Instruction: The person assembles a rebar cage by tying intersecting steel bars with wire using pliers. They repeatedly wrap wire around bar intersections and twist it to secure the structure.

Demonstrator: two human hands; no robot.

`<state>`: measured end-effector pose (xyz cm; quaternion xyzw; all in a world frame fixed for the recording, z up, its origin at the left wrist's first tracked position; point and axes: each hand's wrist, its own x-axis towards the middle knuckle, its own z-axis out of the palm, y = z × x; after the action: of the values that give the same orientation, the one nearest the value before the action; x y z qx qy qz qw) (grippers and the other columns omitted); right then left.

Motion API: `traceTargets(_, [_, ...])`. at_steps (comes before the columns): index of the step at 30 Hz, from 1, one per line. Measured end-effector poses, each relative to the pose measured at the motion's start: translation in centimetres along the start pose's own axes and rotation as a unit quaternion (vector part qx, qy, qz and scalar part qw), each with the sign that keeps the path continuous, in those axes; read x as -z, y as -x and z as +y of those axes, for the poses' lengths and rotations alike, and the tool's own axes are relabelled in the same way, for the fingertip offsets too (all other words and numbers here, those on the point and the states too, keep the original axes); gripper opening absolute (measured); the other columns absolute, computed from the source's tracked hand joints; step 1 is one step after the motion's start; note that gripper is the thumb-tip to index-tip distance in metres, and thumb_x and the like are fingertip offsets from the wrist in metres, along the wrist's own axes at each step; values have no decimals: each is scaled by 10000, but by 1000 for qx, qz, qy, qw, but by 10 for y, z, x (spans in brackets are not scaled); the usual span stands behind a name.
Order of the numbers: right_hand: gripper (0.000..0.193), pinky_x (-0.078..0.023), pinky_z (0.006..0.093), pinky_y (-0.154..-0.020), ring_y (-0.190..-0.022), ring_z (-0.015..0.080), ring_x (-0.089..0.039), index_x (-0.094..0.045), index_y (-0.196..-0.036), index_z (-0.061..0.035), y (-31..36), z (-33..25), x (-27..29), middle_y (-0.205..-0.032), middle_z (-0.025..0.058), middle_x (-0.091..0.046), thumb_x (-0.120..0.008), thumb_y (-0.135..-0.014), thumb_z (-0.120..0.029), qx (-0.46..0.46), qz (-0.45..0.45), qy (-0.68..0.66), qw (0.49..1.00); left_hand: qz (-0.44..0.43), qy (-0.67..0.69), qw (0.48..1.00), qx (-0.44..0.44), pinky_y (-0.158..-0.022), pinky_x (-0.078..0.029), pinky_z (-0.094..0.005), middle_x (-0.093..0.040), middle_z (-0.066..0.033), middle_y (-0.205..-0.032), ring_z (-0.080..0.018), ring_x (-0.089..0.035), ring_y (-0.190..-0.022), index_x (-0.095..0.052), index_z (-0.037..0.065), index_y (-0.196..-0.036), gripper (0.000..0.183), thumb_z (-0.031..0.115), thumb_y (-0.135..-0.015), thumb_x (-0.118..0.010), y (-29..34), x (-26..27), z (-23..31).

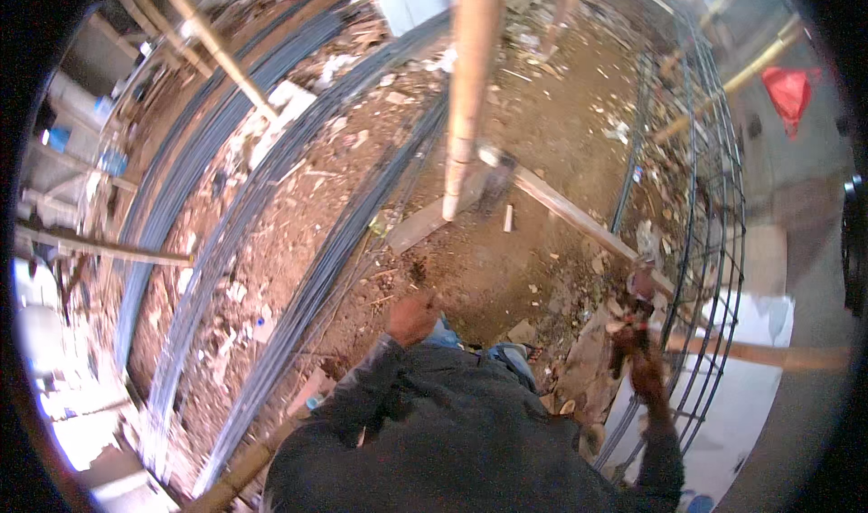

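Observation:
My left hand (411,320) is in front of my body with its fingers curled in, and nothing shows in it. Off to the right, my right hand (640,361) is stretched out beside a long cage of tied steel bars (694,332). Motion smears its fingers, so I cannot make out their grip. Just beyond the fingers is a blurred, rounded pinkish-brown thing (642,283); whether the hand touches it is unclear.
Bundles of long steel bars (339,233) lie across the littered dirt floor on my left. An upright bamboo pole (470,88) stands ahead, near a timber plank (570,207). A red bag-like thing (788,94) hangs at right, above a white sheet (755,368).

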<state>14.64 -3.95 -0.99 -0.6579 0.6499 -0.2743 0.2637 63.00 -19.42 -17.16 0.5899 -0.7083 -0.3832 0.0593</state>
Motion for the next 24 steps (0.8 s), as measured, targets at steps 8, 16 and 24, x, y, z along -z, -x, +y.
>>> traceTargets(8, [281,-488,339,-724,-811,161,-621,-677,-970,-64,-114,-171,-227,-867,18,-676,-668,-1098,-314,-337,-189,-554,737,305,117,937,125,-816,-522,-614,-727,-262,-958,-507,-684,-930,-738,65,-1074,323,359,-1049,-608,81,118,-94])
traceTargets(16, [543,-542,407,-798,-880,242,-715,-745,-1220,3,-201,-242,-252,-943,110,-785,-715,-1025,-503,-198,-358,-143,901,352,213,898,154,-772,-522,-596,-729,-300,-965,-533,-691,-920,-737,16,-1145,415,391,-1078,-573,59,92,-106])
traceTargets(24, [491,-544,412,-643,-770,236,-709,-687,-1371,-49,-367,-231,-353,-795,76,-707,-643,-1083,-444,-222,-375,-204,876,212,219,938,162,-763,-505,-592,-690,-333,-939,-551,-671,-925,-697,-14,-1029,390,357,-1043,-574,-30,188,-142])
